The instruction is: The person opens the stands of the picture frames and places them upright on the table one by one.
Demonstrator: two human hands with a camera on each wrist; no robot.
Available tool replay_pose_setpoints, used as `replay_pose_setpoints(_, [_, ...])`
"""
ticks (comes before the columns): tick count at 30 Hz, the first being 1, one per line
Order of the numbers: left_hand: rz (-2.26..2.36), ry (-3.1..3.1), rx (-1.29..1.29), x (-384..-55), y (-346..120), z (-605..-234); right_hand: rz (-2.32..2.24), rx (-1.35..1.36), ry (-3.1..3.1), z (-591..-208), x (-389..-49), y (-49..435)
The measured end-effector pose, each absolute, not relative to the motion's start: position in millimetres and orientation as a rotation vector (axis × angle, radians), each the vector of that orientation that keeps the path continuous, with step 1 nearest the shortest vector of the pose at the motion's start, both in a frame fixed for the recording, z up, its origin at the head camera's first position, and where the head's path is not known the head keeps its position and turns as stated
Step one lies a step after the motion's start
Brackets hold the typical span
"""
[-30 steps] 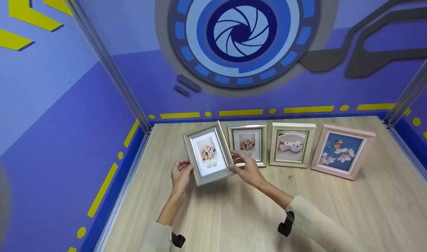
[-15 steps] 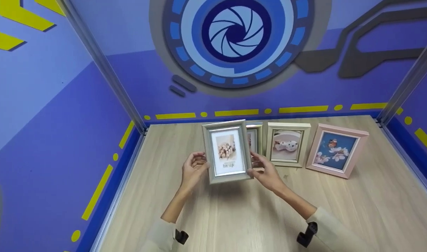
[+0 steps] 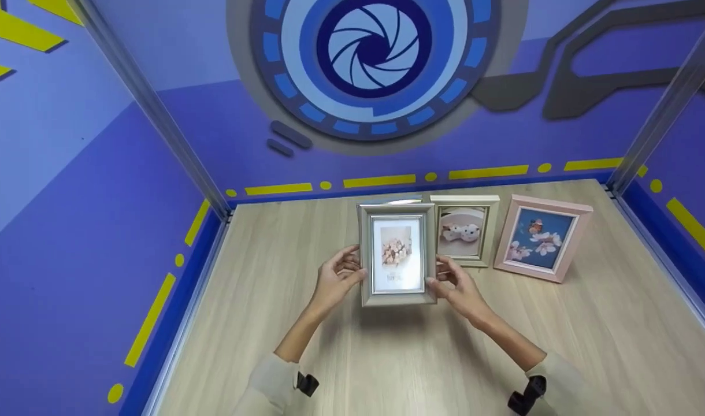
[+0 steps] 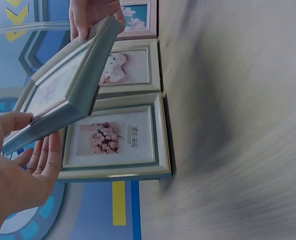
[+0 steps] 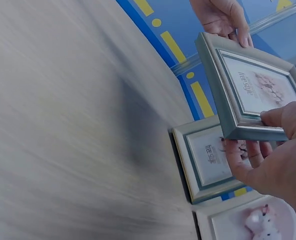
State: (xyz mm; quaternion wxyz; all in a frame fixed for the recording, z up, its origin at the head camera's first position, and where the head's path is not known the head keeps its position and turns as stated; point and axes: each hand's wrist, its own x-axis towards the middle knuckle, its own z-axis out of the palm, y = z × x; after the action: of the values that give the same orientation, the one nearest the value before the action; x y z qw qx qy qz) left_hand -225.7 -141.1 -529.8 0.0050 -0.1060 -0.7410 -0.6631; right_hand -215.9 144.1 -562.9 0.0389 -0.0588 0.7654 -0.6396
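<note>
A silver-grey picture frame (image 3: 397,254) with a flower-bouquet print is held up, its shadow on the table below. My left hand (image 3: 335,280) grips its left side, thumb at the front and fingers behind. On the opposite side my right hand (image 3: 459,292) pinches the edge the same way; its thumb (image 5: 273,117) lies over the front border in the right wrist view. Behind the held frame stands a gold-edged frame (image 4: 115,140) with a similar bouquet print, almost wholly hidden in the head view.
To the right stand a cream frame (image 3: 465,231) with a spotted plush-toy picture and a pink frame (image 3: 543,238) with blossoms on blue. All stand on a light wooden table (image 3: 387,358) near the blue back wall (image 3: 329,167). Another patterned wall (image 3: 98,231) bounds the left side.
Both hands have carried the silver-grey frame rightward and turned it from tilted to upright, so it now covers the gold-edged frame. The head view has shifted slightly.
</note>
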Motion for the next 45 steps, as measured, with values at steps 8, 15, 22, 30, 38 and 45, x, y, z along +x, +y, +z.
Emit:
replay_pose_setpoints(8, [-2.066,-2.383,-0.392,-228.4,-130.5,-524.0,-2.058,-0.134,2.153,-569.7,-215.2,152.3])
replay_pose_setpoints(15, [-1.988,-2.384,-0.531,-220.3,-113.0,-506.3,-2.057,-0.104,2.104,-572.5,-216.5,153.5])
replay_pose_setpoints(22, [-1.857,-2.36,-0.6,-206.7,-89.2,-490.7,-2.109,-0.057,1.927,-573.3,-213.5,152.2])
replay_pose_setpoints(30, [-1.702,-2.403,-0.674,-194.4,-72.8,-484.7,-2.135,-0.072,1.633,-578.6,-210.7,153.8])
replay_pose_setpoints(38, [-1.724,-2.49,-0.965,-188.7,-71.0,-490.9,-2.131,-0.09,1.545,-579.6,-206.1,148.8])
replay_pose_setpoints(45, [-1.764,-2.585,-1.126,-185.7,-66.4,-496.9,-2.141,-0.101,1.516,-581.9,-203.0,154.9])
